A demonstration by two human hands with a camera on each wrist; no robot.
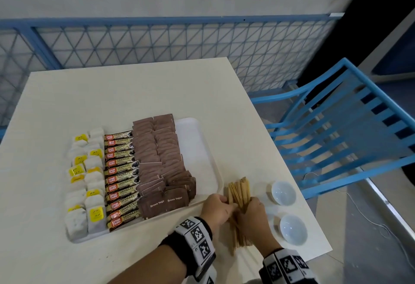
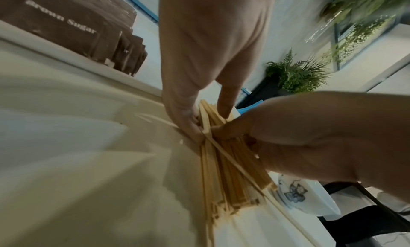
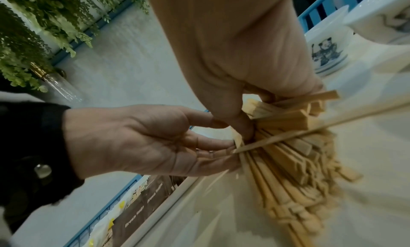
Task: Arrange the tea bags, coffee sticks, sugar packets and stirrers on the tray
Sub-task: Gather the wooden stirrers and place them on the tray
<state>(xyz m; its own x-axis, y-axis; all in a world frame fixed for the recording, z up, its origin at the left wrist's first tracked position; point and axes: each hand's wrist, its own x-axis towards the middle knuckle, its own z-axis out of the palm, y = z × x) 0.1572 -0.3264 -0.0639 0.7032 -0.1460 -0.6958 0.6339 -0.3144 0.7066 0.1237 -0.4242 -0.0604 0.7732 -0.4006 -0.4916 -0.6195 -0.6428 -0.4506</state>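
A white tray (image 1: 195,149) holds rows of tea bags (image 1: 87,182), coffee sticks (image 1: 121,176) and brown sugar packets (image 1: 161,160); its right strip is bare. A bundle of wooden stirrers (image 1: 239,190) lies on the table just right of the tray. My left hand (image 1: 225,203) presses fairly straight fingers against the bundle's left side, thumb over the top. My right hand (image 1: 249,204) grips the bundle from the right. The wrist views show the stirrers (image 2: 228,163) (image 3: 288,154) fanned and uneven, with one loose stick lying across them.
Two white bowls (image 1: 283,192) (image 1: 293,228) stand right of the stirrers, near the table's right edge. A blue slatted chair (image 1: 348,126) stands beyond that edge. A blue mesh railing runs behind the table (image 1: 134,95).
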